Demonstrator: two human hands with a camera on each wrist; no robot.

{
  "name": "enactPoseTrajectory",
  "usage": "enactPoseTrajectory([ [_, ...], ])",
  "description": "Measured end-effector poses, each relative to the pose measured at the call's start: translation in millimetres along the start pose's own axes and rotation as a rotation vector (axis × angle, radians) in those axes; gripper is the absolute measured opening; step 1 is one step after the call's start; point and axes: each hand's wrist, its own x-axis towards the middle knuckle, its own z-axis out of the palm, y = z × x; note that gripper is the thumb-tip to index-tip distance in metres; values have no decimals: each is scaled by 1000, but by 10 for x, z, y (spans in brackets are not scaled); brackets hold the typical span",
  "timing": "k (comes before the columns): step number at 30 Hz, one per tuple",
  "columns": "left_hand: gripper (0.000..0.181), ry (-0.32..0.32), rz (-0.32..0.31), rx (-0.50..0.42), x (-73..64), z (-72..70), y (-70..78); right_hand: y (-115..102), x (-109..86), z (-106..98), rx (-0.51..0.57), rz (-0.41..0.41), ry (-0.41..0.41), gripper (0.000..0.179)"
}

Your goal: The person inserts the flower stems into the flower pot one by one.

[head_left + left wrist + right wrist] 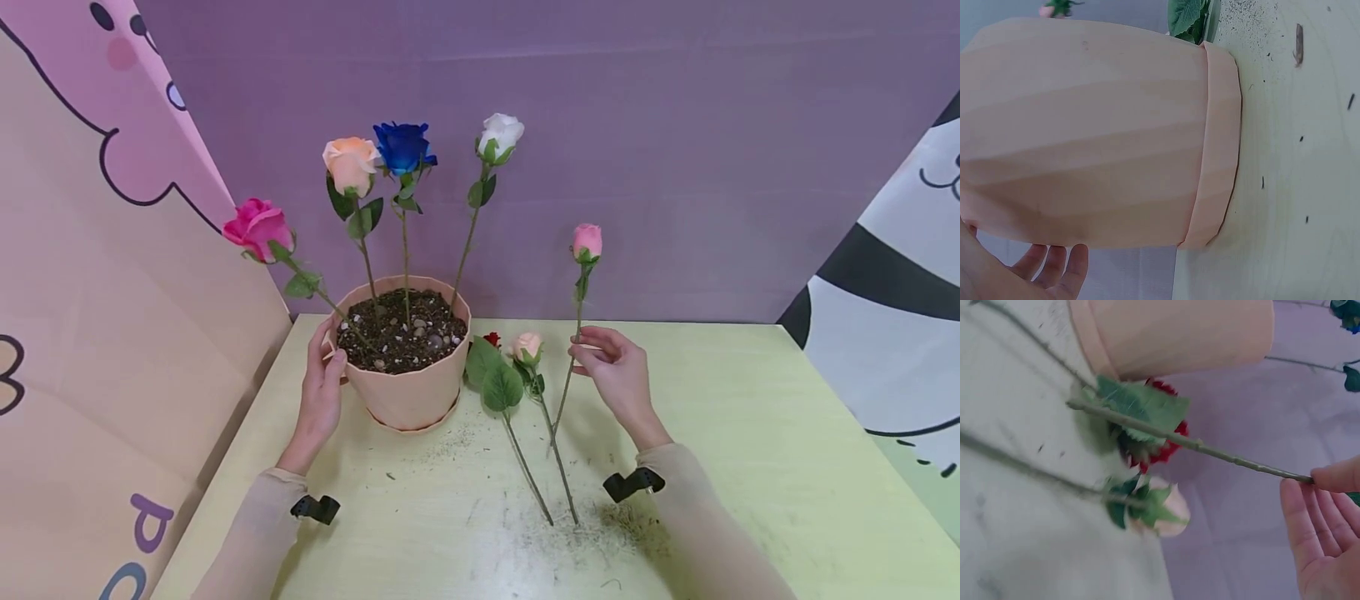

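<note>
A pink artificial rose [587, 242] stands nearly upright in my right hand [618, 371], its stem [1210, 450] pinched between thumb and fingers above the table. My left hand [321, 400] holds the left side of a peach flower pot [405, 400], close to its rim. Dark soil [397, 354] with pebbles fills the pot. Out of it rise a magenta rose [258, 227], leaning left, a peach rose [351, 165], a blue rose [405, 148] and a white rose [501, 135]. In the left wrist view, the fingers [1075, 269] lie along the pot's side.
A pale peach rose [527, 346] and a red rose [1172, 440], mostly hidden by its green leaves [501, 386], lie right of the pot. Dry crumbs [637, 529] litter the table [405, 542]. A purple backdrop [712, 167] hangs behind, with printed cloths on both sides.
</note>
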Motion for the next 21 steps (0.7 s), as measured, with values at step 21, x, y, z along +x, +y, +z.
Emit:
enactPoseTrajectory([
  [21, 58, 6, 10, 4, 13, 4, -20, -749, 175, 381, 242, -188, -33, 24],
])
